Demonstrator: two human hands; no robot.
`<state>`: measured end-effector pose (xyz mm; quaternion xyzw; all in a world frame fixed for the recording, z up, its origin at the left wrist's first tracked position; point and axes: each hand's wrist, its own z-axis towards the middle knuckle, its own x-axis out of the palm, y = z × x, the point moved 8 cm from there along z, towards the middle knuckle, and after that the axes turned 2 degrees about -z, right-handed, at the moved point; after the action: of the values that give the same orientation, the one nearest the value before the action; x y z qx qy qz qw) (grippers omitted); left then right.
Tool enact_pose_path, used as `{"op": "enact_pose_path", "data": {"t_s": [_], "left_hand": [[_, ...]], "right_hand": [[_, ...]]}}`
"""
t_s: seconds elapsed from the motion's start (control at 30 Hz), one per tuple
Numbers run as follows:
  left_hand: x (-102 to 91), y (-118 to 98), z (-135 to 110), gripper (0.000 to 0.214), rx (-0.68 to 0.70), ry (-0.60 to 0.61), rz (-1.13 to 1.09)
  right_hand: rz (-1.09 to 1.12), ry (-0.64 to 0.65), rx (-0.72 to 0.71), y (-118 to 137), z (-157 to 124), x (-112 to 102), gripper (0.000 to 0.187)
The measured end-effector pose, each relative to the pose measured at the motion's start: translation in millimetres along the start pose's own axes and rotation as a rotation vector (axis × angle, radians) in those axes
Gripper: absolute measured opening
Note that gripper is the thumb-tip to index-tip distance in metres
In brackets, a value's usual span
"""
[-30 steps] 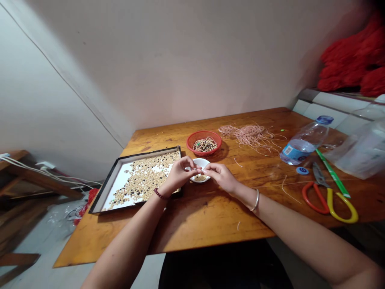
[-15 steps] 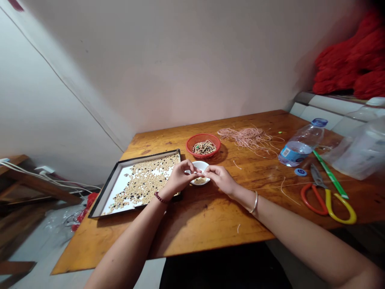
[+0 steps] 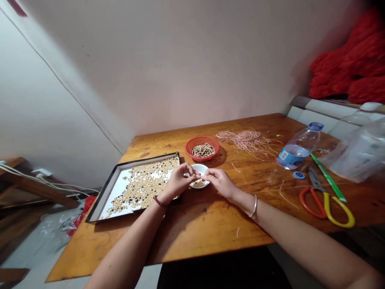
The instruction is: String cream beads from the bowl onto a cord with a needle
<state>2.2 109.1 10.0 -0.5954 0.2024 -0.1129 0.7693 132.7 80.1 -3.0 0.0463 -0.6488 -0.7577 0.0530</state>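
Note:
Above a small white bowl (image 3: 199, 167) with tan beads in it, both hands meet fingertip to fingertip. My left hand (image 3: 179, 180) is closed in a pinch, a dark red bead bracelet on its wrist. Facing it, my right hand (image 3: 221, 181) also pinches, with a silvery bangle at the wrist. What sits between the fingertips is too small to make out. A thin pale cord (image 3: 279, 187) runs off rightward across the table from near the right wrist. Left of the bowl lies a black-edged tray (image 3: 118, 182) of tan and dark beads.
Behind the bowl stands a red basket (image 3: 189, 149) of beaded strings. A tangle of pink cord (image 3: 243, 139) lies farther back. On the right are a water bottle (image 3: 296, 150), its blue cap (image 3: 298, 175), scissors (image 3: 317, 185), a green strip (image 3: 329, 178) and a plastic bag (image 3: 357, 150).
The view has shifted slightly. Both hands stay over the white bowl in their pinch, with the fingertips slightly changed in position.

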Motion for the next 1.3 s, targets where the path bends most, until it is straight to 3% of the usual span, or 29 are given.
{"op": "enact_pose_path", "data": {"t_s": [1.3], "left_hand": [[1.8,2.2,-0.7,0.033,-0.079,0.008,-0.041]], "right_hand": [[0.071,0.031,-0.007,-1.2,1.3,1.7,0.018]]}}
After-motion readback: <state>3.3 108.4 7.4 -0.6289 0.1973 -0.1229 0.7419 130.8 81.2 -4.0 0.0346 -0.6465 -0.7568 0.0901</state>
